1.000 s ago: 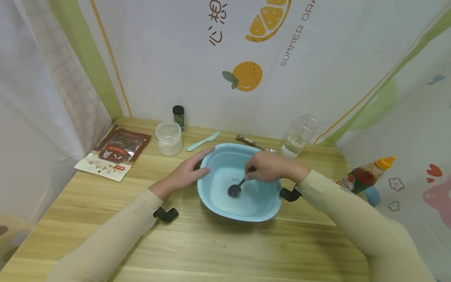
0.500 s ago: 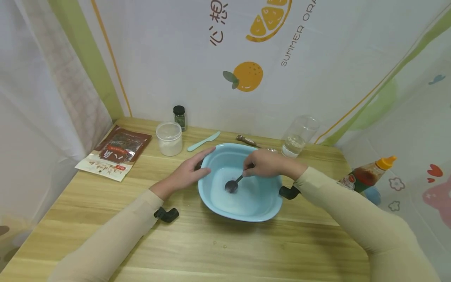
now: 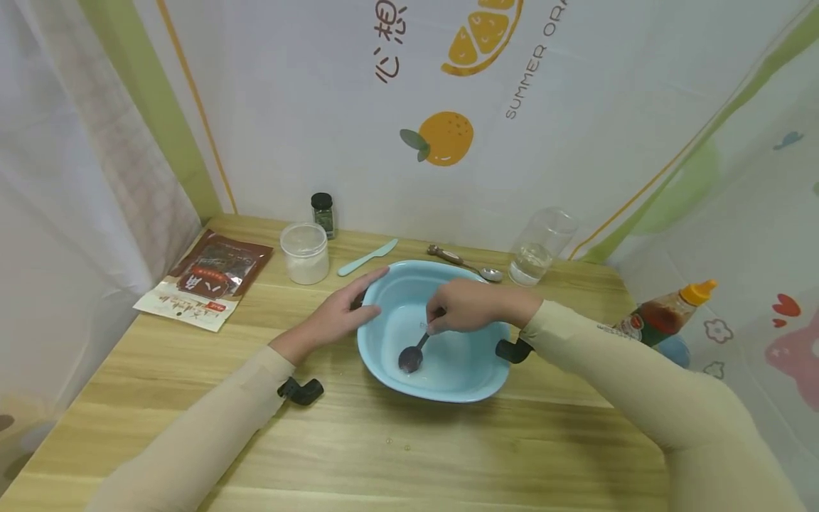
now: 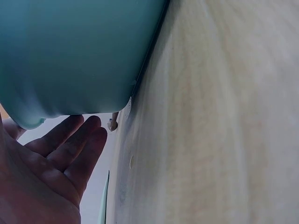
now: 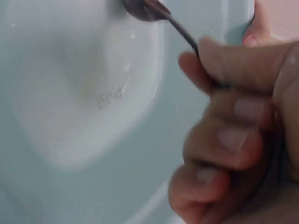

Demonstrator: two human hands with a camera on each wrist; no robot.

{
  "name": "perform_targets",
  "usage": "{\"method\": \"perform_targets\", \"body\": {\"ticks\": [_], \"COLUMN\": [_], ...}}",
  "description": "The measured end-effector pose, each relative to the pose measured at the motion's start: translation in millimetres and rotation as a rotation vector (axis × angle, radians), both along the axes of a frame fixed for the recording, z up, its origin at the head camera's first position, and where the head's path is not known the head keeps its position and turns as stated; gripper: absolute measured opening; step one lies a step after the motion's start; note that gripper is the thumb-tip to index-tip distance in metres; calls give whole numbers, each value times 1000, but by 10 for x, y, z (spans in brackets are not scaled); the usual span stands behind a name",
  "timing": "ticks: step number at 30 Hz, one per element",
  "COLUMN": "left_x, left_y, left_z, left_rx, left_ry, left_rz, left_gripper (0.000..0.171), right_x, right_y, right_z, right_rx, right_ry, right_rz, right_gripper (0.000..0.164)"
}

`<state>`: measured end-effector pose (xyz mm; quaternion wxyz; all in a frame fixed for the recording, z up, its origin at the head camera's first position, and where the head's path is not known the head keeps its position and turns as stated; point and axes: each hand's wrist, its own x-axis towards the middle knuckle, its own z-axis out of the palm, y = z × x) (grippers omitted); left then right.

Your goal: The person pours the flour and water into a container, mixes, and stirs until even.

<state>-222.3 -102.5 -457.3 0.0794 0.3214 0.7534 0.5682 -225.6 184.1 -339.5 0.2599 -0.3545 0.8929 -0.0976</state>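
A light-blue plastic basin (image 3: 441,395) stands on the wooden table in the head view. At its left rim, my left hand (image 3: 333,315) holds on, the thumb lying over the edge and the fingers against the outer wall (image 4: 79,56). My right hand (image 3: 469,306) reaches over the basin and grips a dark spoon (image 3: 410,359) by its handle. The spoon's bowl is down at the basin's floor, toward the near left. In the right wrist view, thumb and curled fingers pinch the handle; its end is hidden in the hand. Glints suggest shallow liquid inside.
Behind the basin lie a mint-green knife (image 3: 367,257) and a metal spoon (image 3: 463,263). Around them stand a jar of white powder (image 3: 306,254), a herb jar (image 3: 323,215) and a glass (image 3: 534,252) with liquid. A brown packet (image 3: 207,277) lies left, a sauce bottle (image 3: 665,315) right.
The right hand has swept the dark spoon across the basin, first slightly away, then leftward and nearer me. The left hand and the basin have stayed in place.
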Motion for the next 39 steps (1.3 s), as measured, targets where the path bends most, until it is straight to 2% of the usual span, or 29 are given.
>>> {"method": "perform_targets", "body": {"ticks": [4, 6, 9, 12, 15, 17, 23, 25, 26, 29, 33, 36, 39], "left_x": [1, -3, -5, -1, 2, 2, -13, -18, -21, -27, -19, -15, -19], "left_y": [-16, -14, -22, -23, -38, -44, -18, -4, 1, 12, -1, -16, -13], "left_z": [-11, -9, 4, 28, 28, 15, -18, -9, -3, 11, 9, -6, -13], "left_rx": [14, 12, 10, 4, 5, 9, 10, 1, -2, -10, -9, -4, 0], "left_ry": [-3, -5, -9, -9, -6, -11, -1, 11, 14, 13, -4, -4, 5], "left_rz": [-3, -7, -12, -7, -5, -12, -15, -8, -7, -7, -8, -10, -14], "left_gripper": [73, 73, 73, 73, 73, 73, 74, 73, 73, 73, 73, 73, 72], "right_x": [-56, -94, -122, -95, -63, -68, -94, -99, -100, -80, -11, 5, -29], "right_y": [-55, -12, 38, 10, -102, -158, -88, -9, 24, 59, -69, -170, -158], "right_z": [21, 37, 66, 77, 44, -6, -11, 22, 44, 82, 42, -11, -21], "right_rx": [12, 24, 57, 57, 23, -6, 11, 40, 53, 73, 36, -6, -19], "right_ry": [131, 166, 127, 35, -17, 19, 195, 218, 210, 103, -32, 7, 116], "right_rz": [-65, -101, -102, -20, 52, 62, -99, -114, -98, -5, 90, 86, 8], "right_gripper": [20, 21, 20, 18, 17, 17, 21, 20, 19, 18, 16, 16, 18]}}
